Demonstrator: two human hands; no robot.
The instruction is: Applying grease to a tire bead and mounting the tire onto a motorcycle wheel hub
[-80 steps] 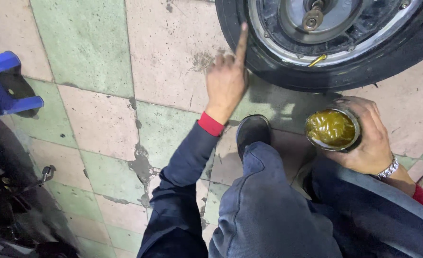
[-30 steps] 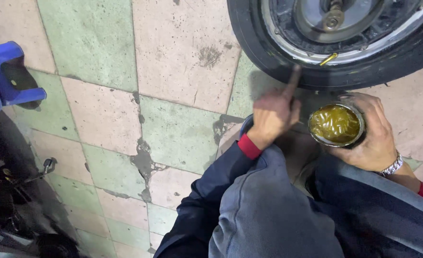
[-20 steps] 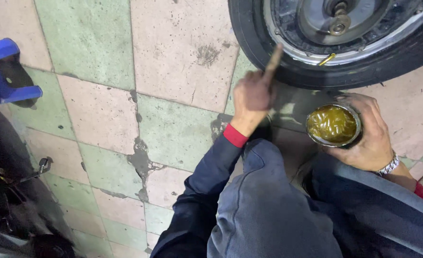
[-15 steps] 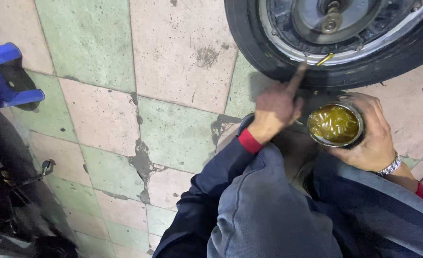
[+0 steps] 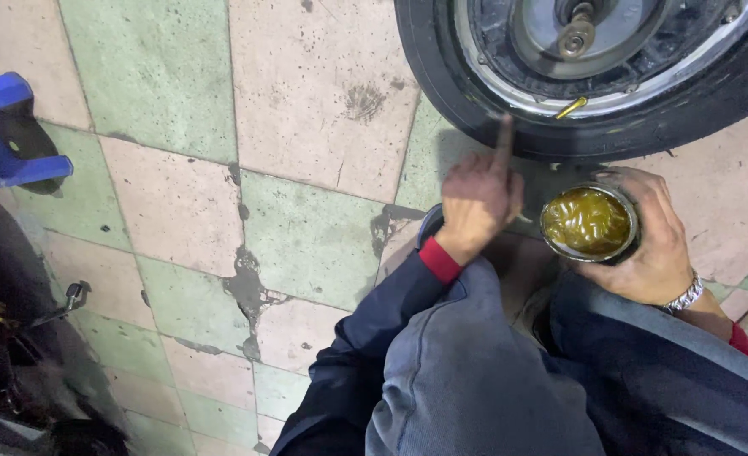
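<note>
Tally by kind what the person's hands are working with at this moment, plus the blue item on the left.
Hands: 2, left hand and right hand
Open tin of yellow-green paste: 1
Tyre on wheel: 1
Brass valve stem: 1
Blue plastic object: 1
Total: 6

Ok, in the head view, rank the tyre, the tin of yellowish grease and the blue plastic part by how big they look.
1. Tyre, though cut off by the frame.
2. Blue plastic part, also partly cut off at the left edge.
3. Tin of grease, held in the right hand.
</note>
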